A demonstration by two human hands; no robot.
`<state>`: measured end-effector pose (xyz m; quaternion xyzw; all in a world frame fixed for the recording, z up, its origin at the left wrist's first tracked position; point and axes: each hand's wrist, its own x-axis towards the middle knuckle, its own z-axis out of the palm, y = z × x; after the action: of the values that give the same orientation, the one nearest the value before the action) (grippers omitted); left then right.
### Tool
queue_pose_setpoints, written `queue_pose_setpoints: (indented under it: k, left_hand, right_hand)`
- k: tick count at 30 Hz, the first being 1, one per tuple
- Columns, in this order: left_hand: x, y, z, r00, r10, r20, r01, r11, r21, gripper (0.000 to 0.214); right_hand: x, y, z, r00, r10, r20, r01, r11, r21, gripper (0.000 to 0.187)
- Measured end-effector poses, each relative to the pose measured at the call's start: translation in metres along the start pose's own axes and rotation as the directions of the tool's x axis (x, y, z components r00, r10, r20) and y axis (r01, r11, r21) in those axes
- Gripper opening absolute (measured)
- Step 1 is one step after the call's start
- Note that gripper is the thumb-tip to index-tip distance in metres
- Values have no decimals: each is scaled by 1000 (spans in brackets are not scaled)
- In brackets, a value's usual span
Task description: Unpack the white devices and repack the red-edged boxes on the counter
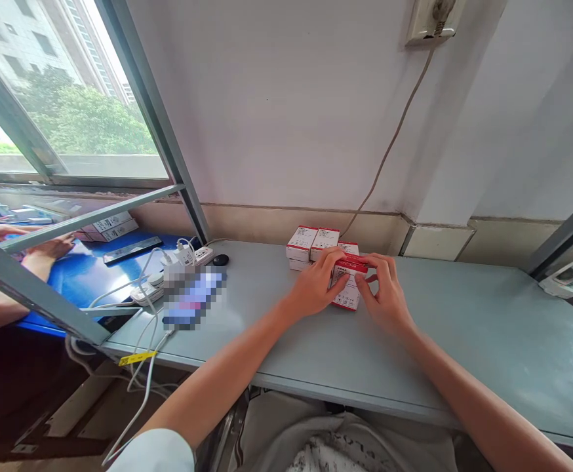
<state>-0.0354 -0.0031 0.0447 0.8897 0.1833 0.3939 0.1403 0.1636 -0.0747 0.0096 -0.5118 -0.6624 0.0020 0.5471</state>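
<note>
Loads of desk [468,308] free on the right tbh, but blocked behind the boxes [318,249] by wall [286,118], leftward by phone [195,298] and cables [146,387].

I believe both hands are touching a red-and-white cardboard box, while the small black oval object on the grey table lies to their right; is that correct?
No, the small black oval object lies to their left, as the head view shows; the left hand and right hand do touch the red-and-white cardboard box.
</note>
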Motion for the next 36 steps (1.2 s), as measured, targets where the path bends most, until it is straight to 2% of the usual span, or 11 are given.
queue_pose_setpoints:
  k: [24, 36]
  left_hand:
    - [0, 2, -1, 1000, -12, 18, 12, 1000, -2, 41]
    - [-1, 0, -2, 997, -18, 71, 15, 999, 47, 56]
  right_hand:
    - [1, -3, -2, 1000, 23, 17, -23, 1000, 1, 33]
    - [1, 6, -3, 997, 36, 62, -36, 999, -5, 43]
